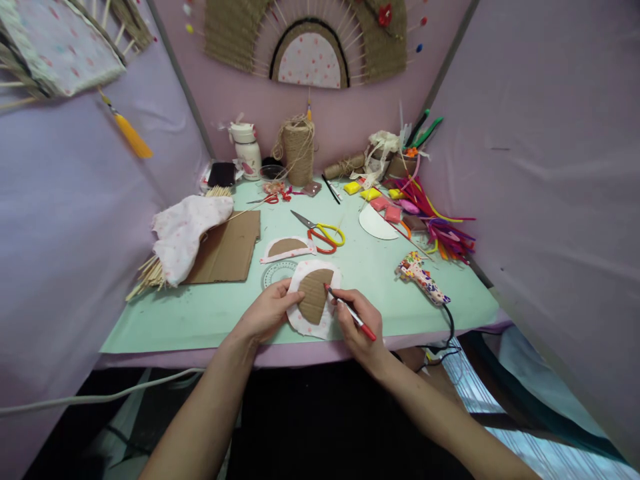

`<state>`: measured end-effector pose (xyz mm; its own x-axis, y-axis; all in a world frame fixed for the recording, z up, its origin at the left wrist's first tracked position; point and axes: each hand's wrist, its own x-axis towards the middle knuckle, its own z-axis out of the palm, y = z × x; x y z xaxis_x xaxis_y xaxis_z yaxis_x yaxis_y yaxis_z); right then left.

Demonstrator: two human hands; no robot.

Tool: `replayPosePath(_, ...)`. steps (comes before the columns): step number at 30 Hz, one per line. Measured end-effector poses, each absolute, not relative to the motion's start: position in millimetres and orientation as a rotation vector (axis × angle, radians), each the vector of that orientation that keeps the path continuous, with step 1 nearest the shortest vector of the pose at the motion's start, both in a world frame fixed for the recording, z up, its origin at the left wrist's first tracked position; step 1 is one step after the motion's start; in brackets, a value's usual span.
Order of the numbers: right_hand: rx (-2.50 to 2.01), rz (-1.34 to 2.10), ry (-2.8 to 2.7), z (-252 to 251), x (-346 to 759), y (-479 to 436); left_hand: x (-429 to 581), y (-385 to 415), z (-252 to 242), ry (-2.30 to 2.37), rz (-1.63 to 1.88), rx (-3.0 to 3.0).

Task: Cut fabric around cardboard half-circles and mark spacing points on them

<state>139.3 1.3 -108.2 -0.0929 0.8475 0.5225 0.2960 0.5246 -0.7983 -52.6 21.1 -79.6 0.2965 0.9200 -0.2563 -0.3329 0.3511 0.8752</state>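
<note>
A half-round piece of brown cardboard (314,300) lies on a larger piece of white fabric with pink spots (301,323) near the table's front edge. My left hand (270,308) pinches the left side of both, thumb on the cardboard. In my right hand (359,323) is a red and white pen (361,321), its tip at the cardboard's upper right edge. Just behind lies a fabric-edged cardboard half-circle (287,248), with a clear protractor (273,272) partly under the fabric.
Scissors with red and yellow handles (325,235) lie open behind the fabric. Cardboard (227,250), sticks and cloth (187,230) are at left. A patterned glue gun (424,279) with a cord lies right. Twine (299,153), a bottle (247,152) and pipe cleaners (450,237) stand or lie farther back.
</note>
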Motion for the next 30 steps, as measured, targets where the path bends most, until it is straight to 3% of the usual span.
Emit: replayPosePath(30, -1.052, 0.624, -1.646, -106.1, 139.3, 0.6, -52.5, 20.1, -80.1, 0.911, 0.979, 0.811)
